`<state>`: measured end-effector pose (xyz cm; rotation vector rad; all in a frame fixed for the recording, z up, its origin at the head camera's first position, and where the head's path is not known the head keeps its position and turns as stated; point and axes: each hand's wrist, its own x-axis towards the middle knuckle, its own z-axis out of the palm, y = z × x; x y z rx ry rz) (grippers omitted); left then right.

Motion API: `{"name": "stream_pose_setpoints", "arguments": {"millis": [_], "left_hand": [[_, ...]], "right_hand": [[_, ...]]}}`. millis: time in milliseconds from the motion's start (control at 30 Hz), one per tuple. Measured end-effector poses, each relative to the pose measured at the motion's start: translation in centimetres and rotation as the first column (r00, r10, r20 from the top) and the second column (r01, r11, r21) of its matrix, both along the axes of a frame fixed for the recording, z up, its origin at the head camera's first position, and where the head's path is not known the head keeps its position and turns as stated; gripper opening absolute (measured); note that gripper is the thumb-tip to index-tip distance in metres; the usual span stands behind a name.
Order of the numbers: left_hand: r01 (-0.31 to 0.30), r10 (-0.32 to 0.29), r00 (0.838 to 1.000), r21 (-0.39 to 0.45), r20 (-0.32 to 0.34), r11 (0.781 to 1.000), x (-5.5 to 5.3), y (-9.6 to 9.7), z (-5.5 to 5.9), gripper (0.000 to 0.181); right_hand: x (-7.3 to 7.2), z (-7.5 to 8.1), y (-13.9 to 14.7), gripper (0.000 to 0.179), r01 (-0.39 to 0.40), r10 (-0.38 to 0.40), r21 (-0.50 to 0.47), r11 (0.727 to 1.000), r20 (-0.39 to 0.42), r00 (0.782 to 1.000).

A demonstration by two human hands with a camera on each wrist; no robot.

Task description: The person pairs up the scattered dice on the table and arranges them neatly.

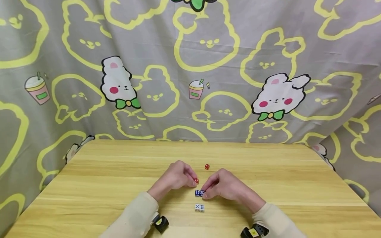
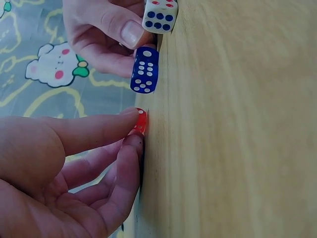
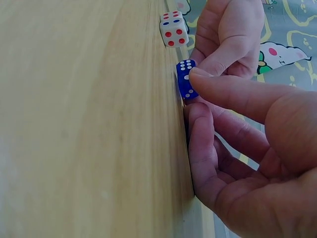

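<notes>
Between thumb and fingertips my left hand (image 1: 178, 176) pinches a red die (image 1: 196, 181) at the tabletop. Two blue dice sit side by side just nearer to me, one on the left (image 1: 197, 193) and one on the right (image 1: 202, 193). My right hand (image 1: 227, 185) pinches the right-hand blue die, its thumb and fingertip on the sides in the right wrist view. Closer still, a white die (image 1: 197, 207) stands beside a second white die (image 1: 202, 208). Another red die (image 1: 207, 167) lies alone farther back, beyond both hands.
The wooden table (image 1: 119, 165) carries the dice along its middle, in pairs running away from me. A grey curtain (image 1: 166, 49) with yellow cartoon outlines hangs behind the far edge and at both sides. Black cameras are strapped to both wrists.
</notes>
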<state>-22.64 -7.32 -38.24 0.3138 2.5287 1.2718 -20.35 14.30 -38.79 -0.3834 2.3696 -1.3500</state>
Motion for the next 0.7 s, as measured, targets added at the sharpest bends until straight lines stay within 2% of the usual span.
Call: {"name": "stream_pose_setpoints", "arguments": {"millis": [700], "left_hand": [[-0.012, 0.012, 1.000, 0.002, 0.026, 1.000, 0.15, 0.19, 0.17, 0.014]], "right_hand": [[-0.19, 0.06, 0.33, 0.014, 0.006, -0.005, -0.026, 1.000, 0.045, 0.999]]}}
